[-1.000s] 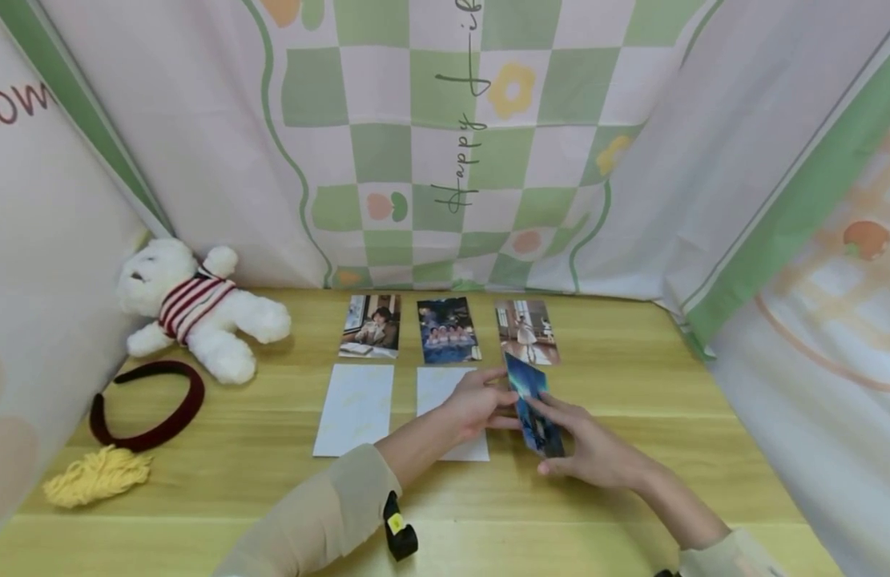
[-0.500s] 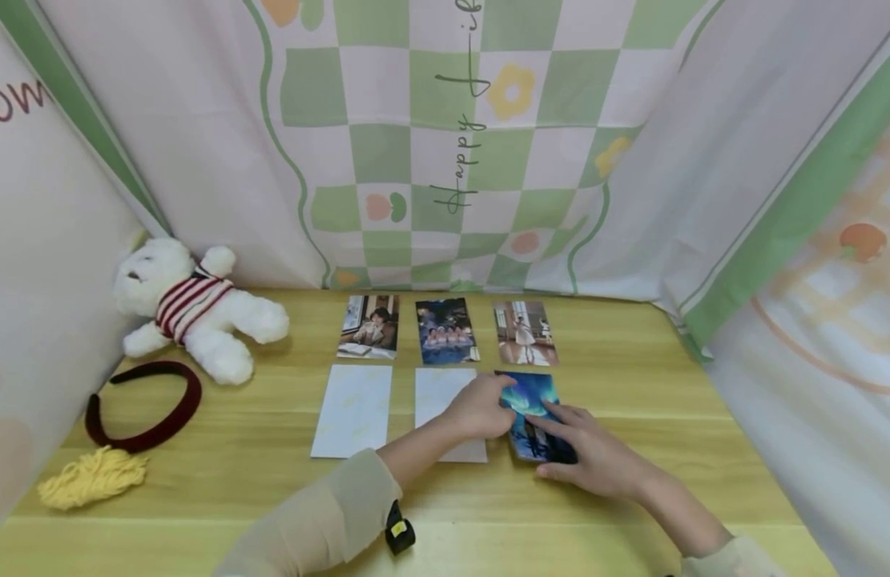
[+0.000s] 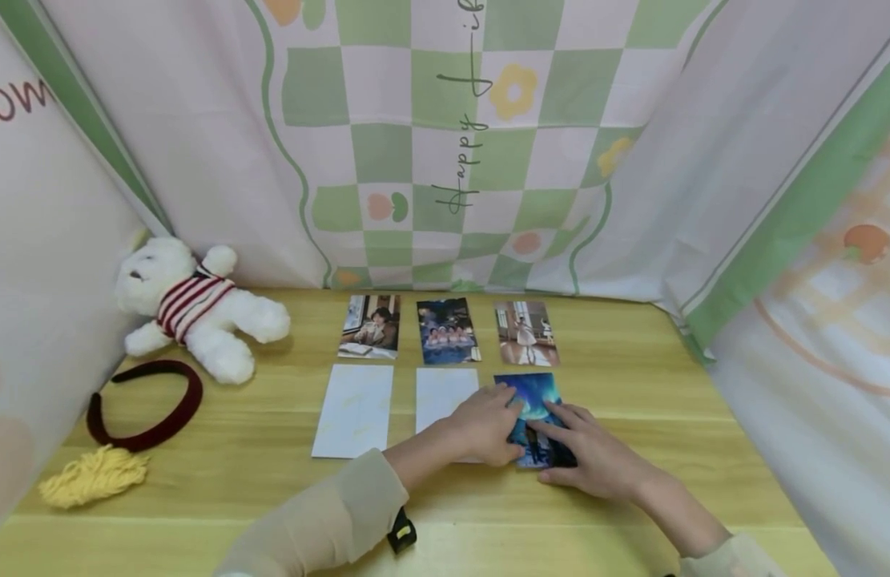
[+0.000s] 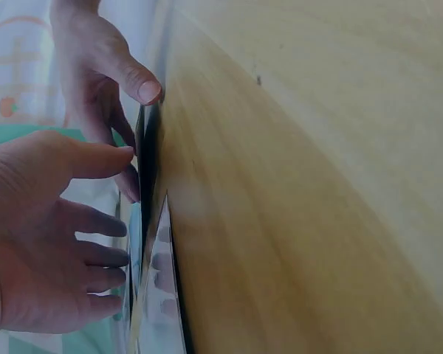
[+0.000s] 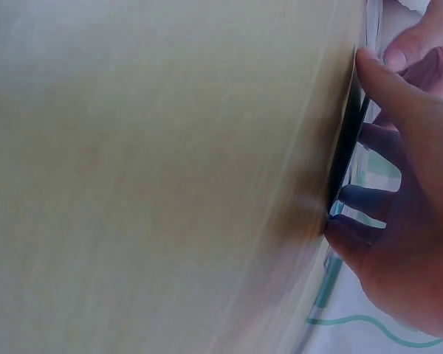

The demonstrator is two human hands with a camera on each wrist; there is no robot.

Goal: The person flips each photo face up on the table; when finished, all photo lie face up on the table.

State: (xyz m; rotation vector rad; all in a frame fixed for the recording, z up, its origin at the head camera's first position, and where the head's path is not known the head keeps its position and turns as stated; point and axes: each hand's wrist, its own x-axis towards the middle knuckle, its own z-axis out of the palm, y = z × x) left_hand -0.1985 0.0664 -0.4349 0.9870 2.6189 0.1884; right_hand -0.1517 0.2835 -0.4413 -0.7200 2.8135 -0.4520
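Observation:
A blue aurora photo card (image 3: 529, 386) lies low over the wooden table, right of a partly covered blank white card (image 3: 443, 393). My left hand (image 3: 489, 425) touches the photo card's left side with extended fingers. From the right, my right hand (image 3: 596, 453) rests across it, fingers on the picture and thumb at the near edge. The right wrist view has the card's dark side (image 5: 347, 140) edge-on beneath my spread right hand (image 5: 413, 177). Seen from the left wrist, my left hand's fingers (image 4: 100, 254) reach straight towards the card, with the thumb at its surface.
Three printed photo cards, a seated person (image 3: 370, 327), bathers (image 3: 448, 332) and a dancer (image 3: 526, 332), form the back row. Another white card (image 3: 352, 413) lies left. Beyond are a white plush bear (image 3: 199, 304), a dark red headband (image 3: 188, 417) and yellow yarn (image 3: 94, 477). Printed curtains (image 3: 445, 144) enclose the table.
The aurora photo card has come down from a tilted, raised position towards the table. My left hand has shifted from its upper left corner down its left side; my right hand has stayed on it.

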